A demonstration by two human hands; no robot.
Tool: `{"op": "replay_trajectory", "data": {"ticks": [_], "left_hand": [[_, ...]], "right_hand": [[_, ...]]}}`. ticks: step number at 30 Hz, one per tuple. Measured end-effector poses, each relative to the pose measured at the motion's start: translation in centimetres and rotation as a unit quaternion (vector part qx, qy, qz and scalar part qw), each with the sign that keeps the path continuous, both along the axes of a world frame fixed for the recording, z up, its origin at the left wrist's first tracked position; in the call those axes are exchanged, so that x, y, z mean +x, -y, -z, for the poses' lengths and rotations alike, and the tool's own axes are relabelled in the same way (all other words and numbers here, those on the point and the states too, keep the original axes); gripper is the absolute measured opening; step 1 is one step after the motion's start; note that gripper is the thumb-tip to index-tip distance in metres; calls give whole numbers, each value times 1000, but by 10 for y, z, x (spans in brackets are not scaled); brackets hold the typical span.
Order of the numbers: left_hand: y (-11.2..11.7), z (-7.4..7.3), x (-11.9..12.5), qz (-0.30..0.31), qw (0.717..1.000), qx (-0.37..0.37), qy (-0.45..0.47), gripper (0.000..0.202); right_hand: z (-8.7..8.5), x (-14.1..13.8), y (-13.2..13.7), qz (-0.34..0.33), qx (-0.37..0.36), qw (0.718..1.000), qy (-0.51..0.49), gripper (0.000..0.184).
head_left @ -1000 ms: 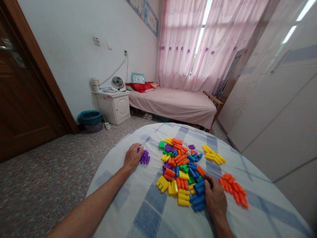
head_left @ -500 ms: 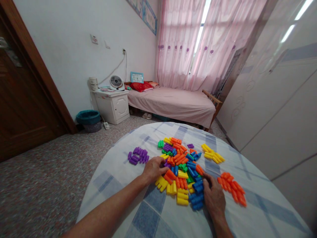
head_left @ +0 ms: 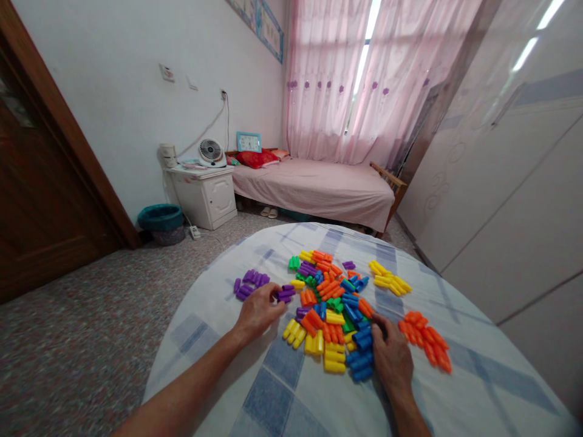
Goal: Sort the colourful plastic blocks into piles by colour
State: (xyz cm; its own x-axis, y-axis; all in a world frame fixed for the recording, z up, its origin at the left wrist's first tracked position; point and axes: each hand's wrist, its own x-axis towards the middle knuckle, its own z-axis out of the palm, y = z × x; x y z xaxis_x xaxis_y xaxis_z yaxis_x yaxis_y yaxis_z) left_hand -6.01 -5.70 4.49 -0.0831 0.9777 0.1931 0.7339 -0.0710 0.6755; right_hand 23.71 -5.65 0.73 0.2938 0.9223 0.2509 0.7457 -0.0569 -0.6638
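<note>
While the left hand [head_left: 259, 314] pinches a purple interlocking block [head_left: 286, 294], the right hand [head_left: 394, 353] lies beside the mixed pile [head_left: 334, 318].
In the head view, the left forearm slants inward, fingertips and thumb narrowed on the purple block between the purple group [head_left: 250, 284] and the pile; the right hand's fingers curl by blue blocks [head_left: 359, 362], though whether they grip anything I cannot tell.

A bedroom in a home: toward one o'clock a pink-sheeted bed [head_left: 314, 179] stands before pink curtains [head_left: 314, 60], slippers [head_left: 269, 212] at its edge; near ten o'clock a fan [head_left: 212, 152] sits on a bedside cabinet [head_left: 222, 201]; at nine, a wooden door [head_left: 54, 200].
</note>
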Motion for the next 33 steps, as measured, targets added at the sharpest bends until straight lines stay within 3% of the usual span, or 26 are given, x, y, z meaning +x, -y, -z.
{"op": "replay_trajectory", "data": {"ticks": [5, 8, 13, 17, 19, 23, 25, 30, 33], "left_hand": [[13, 4, -45, -78, 995, 67, 3, 29], [14, 13, -61, -116, 985, 119, -53, 28], [10, 24, -69, -120, 972, 151, -130, 23], [13, 17, -60, -143, 965, 178, -128, 29], [16, 10, -49, -106, 970, 186, -117, 26], [15, 5, -17, 84, 984, 143, -65, 19], [11, 7, 1, 131, 985, 103, -42, 18], [0, 11, 31, 173, 983, 48, -27, 25], [-2, 10, 37, 159, 987, 25, -19, 23]], "right_hand": [[-1, -1, 1, 2, -14, 1000, 6, 52], [-1, -1, 1, 7, -18, 1000, 11, 51], [-2, -1, 2, 8, -24, 1000, 11, 51], [-3, -2, 1, 14, -26, 1000, 10, 52], [-3, -3, 1, 14, -28, 999, 8, 52], [-4, -4, 2, 19, -28, 999, 2, 52], [-4, -3, 2, 19, -26, 999, 1, 52], [-2, -2, 1, 8, -21, 1000, 1, 53], [-2, -2, 1, 9, -15, 1000, 4, 53]]}}
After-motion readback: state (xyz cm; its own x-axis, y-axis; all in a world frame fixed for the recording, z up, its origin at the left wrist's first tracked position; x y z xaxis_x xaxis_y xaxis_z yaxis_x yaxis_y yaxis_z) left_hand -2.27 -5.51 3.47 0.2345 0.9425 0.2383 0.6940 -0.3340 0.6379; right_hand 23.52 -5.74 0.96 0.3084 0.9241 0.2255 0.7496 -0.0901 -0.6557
